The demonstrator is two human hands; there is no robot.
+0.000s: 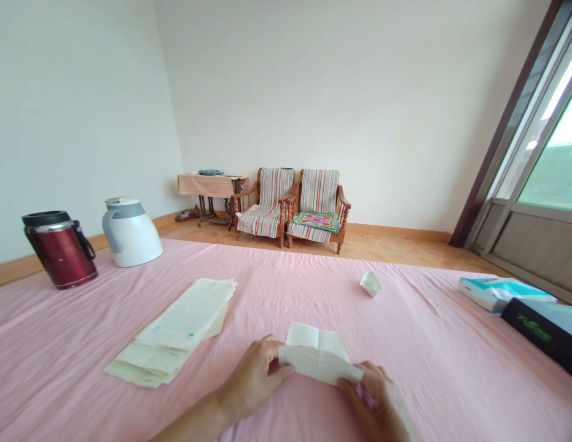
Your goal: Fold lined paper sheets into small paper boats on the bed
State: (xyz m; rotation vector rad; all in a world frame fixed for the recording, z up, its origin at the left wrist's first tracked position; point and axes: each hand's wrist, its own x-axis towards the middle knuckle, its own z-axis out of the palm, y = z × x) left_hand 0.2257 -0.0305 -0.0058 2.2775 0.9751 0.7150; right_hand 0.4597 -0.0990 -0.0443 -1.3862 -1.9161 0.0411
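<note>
A sheet of grid paper [313,362], creased down the middle and with its near part folded over, is held between my two hands just above the pink cloth. My left hand [258,371] pinches its left edge between thumb and fingers. At the lower right corner, my right hand [375,399] grips the paper the same way. Beyond it on the cloth sits a small folded paper piece [371,283], shaped like a little boat. Left of my hands lies a loose stack of grid paper sheets [175,334].
On the pink cloth [276,276] a dark red flask [62,255] and a white jug [133,236] stand at the left. At the right lie a blue-and-white packet [497,291] and a black box [544,331]. Two wooden chairs [274,190] are beyond, by the wall.
</note>
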